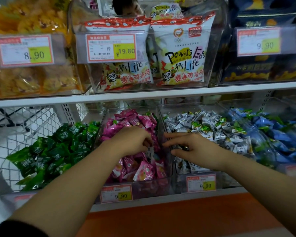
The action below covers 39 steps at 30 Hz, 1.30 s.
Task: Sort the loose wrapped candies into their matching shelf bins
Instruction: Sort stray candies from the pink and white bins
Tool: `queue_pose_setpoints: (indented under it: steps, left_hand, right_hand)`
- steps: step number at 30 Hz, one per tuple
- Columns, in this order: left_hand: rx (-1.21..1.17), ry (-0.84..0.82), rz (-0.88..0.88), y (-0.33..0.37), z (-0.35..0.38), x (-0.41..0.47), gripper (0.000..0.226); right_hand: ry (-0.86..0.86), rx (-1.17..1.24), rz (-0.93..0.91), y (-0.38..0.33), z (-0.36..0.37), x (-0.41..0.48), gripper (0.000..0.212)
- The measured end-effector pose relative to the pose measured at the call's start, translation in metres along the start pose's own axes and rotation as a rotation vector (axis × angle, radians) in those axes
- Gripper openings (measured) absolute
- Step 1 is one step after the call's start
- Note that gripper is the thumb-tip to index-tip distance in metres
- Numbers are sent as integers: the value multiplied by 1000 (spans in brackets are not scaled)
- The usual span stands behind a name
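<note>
Head view: one line per thing.
Left grip (133, 141): fingers curled, pinching a grey-white candy (149, 151) at its fingertips.
Grey-white candy: held just above the pink candies (142, 170), at the right side of the pink bin (152, 187), close to the divider.
Right grip (195, 147): fingers straight and loosely spread, pointing left, over the front left corner of the grey-white bin (179, 183).
Lower shelf (161, 200): green candies (58, 147) at its left end, then the pink bin, the grey-white bin, and blue candies (272, 134) toward its right end.
Price tags (116, 193): on the bins' front walls.
Upper shelf (143, 96): snack bags (181, 53) upright in clear bins.
</note>
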<state>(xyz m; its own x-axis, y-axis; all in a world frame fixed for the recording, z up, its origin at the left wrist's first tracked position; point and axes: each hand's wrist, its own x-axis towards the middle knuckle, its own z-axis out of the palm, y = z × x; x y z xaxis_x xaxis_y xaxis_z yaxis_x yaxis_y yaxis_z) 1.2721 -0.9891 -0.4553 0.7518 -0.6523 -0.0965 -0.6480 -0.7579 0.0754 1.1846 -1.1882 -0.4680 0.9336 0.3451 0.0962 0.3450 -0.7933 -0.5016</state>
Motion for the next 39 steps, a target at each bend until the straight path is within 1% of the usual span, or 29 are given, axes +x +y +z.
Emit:
queue_pose_setpoints:
  steps: [3, 6, 9, 14, 16, 17, 19, 20, 22, 24, 25, 27, 30, 32, 34, 36, 39]
  left_hand:
    - [130, -61, -38, 3, 7, 9, 38]
    - [194, -124, -103, 7, 12, 18, 34]
    - [201, -111, -110, 8, 17, 20, 29]
    - [-67, 53, -34, -2, 12, 5, 21]
    - [-206, 164, -18, -3, 8, -1, 13]
    - [-314, 226, -16, -3, 5, -4, 9]
    - [-579, 312, 7, 1, -4, -8, 8]
    - [-687, 329, 24, 4, -9, -9, 9]
    - [-799, 327, 59, 14, -15, -10, 9]
    - [-853, 312, 93, 23, -17, -9, 8]
    - [-866, 305, 101, 28, -18, -9, 6]
    - [-874, 311, 99, 30, -18, -8, 5]
    - [-823, 299, 54, 21, -11, -8, 6]
    - [-662, 211, -1, 13, -1, -7, 9]
    - [-519, 105, -39, 9, 10, -4, 17]
    - [-474, 46, -52, 7, 15, 0, 21]
    - [-328, -65, -60, 4, 18, 10, 25]
  right_hand:
    - [-1, 0, -7, 0, 0, 0, 33]
    - [-4, 3, -6, -1, -1, 0, 33]
    - [-1, 20, -3, -1, -1, -1, 33]
    - [0, 27, 6, -2, 0, -1, 33]
    - [14, 69, 28, -3, 0, -1, 35]
    - [38, 105, 48, -4, -1, -1, 37]
    - [136, 178, 85, -8, 0, 0, 47]
    - [202, 216, 97, -11, 1, 1, 51]
    - [334, 338, 100, -17, 2, 2, 53]
    - [418, 465, 84, -23, 3, 3, 41]
    - [443, 482, 76, -24, 2, 2, 33]
    - [464, 476, 78, -24, 0, -2, 26]
    - [507, 480, 162, -15, -5, -11, 28]
    - [579, 497, 220, -4, -11, -16, 30]
    - [625, 434, 288, 10, -16, -20, 35]
    - [615, 325, 356, 23, -20, -21, 42]
    - [571, 264, 379, 32, -21, -22, 44]
